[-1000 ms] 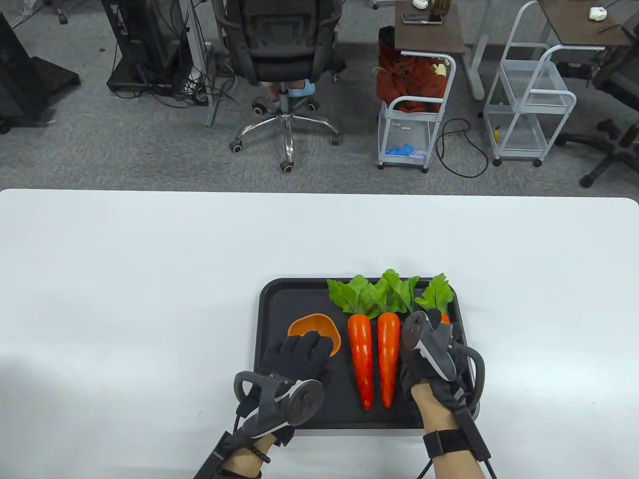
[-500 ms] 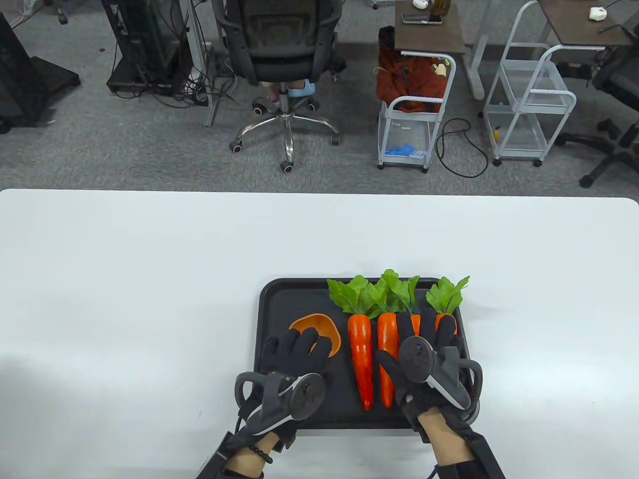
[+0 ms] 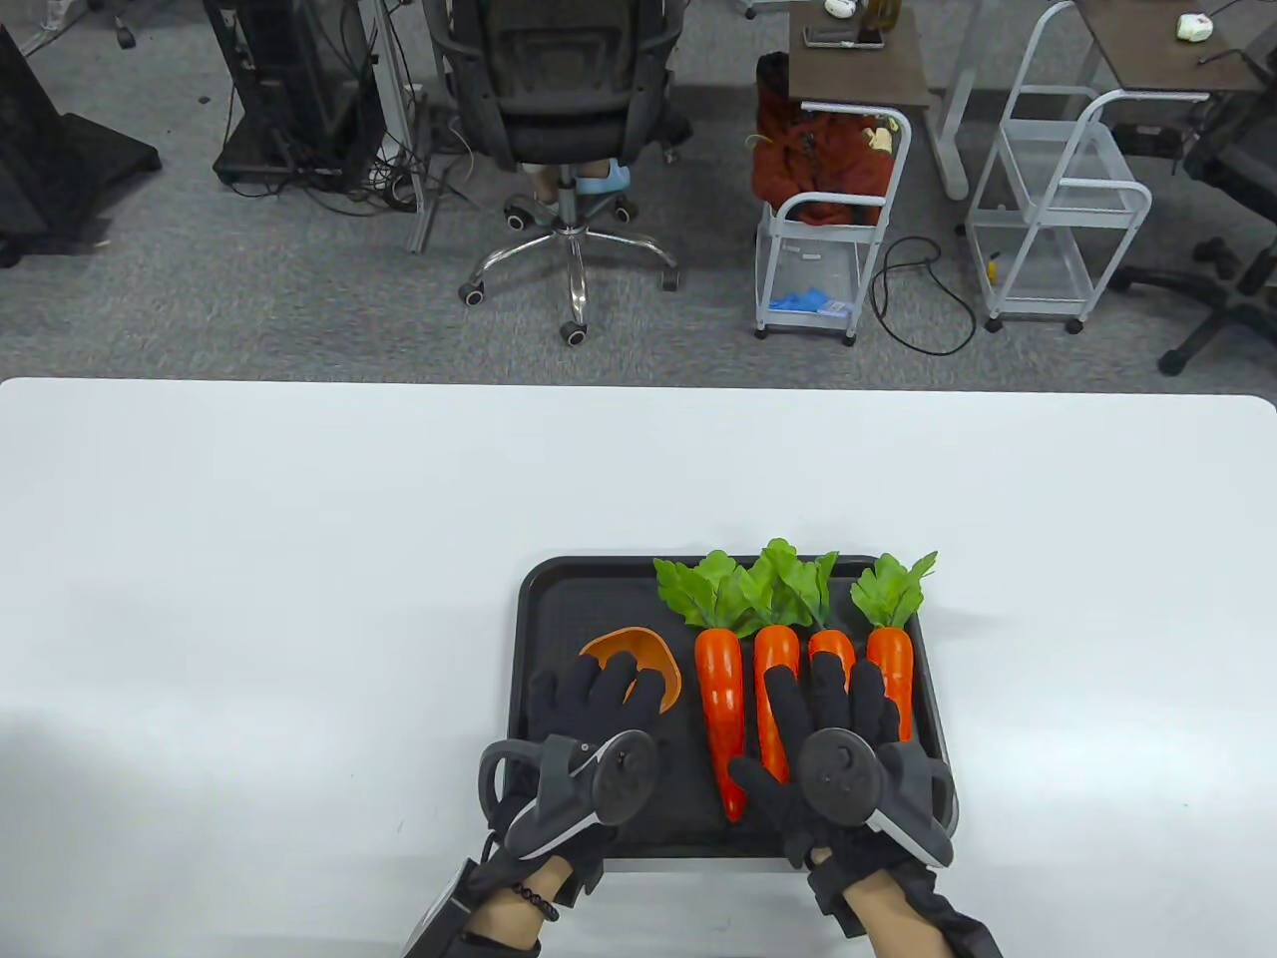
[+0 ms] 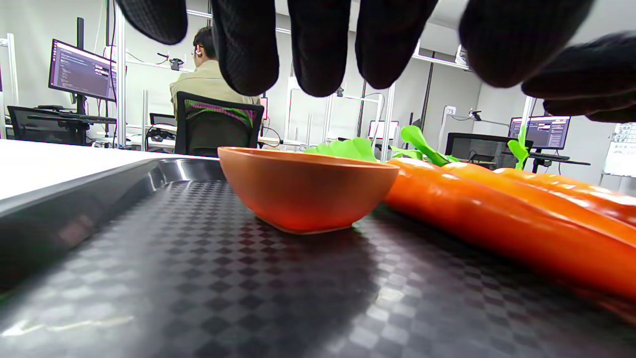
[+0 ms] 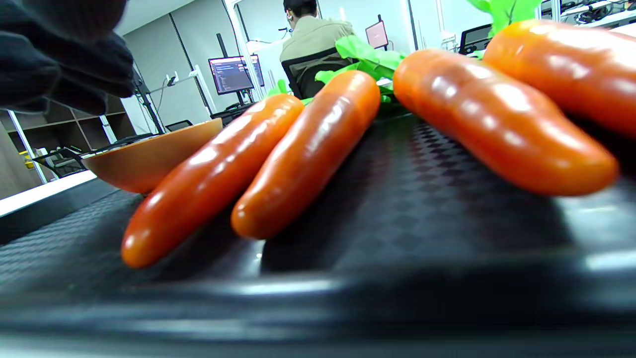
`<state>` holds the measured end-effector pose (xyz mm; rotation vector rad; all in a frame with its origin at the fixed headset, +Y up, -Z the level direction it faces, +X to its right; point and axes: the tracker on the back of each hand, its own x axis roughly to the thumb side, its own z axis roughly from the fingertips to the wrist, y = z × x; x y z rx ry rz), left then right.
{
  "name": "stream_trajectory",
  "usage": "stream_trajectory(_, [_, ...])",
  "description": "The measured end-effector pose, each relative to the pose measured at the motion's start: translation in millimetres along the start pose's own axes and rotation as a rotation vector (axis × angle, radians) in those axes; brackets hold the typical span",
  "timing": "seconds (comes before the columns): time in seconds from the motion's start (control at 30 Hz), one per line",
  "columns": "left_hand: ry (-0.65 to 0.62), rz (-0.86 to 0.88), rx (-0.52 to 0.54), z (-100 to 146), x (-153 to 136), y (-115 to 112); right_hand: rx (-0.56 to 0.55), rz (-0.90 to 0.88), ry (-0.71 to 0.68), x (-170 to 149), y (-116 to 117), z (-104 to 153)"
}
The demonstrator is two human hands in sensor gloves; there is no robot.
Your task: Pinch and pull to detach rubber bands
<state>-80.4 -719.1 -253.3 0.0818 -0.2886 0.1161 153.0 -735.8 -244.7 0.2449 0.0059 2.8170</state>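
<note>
Rubber bands nowhere visible — left hand (image 3: 599, 699) and right hand (image 3: 823, 714), fingers spread, hover over the carrots (image 3: 720, 714); locating a band likely comes next.

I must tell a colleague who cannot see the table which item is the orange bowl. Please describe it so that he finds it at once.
Look at the black tray near the front edge of the white table. The orange bowl sits in its left half, just beyond the left hand, left of the four carrots. It alone is round, hollow and leafless.
</note>
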Motion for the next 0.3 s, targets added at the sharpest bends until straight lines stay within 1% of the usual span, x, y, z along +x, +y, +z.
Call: stream_trajectory(0.3, [-0.006,0.007,0.010,0.4,0.7,-1.0,0.018,-0.023,-0.002,2.0,0.1,1.8])
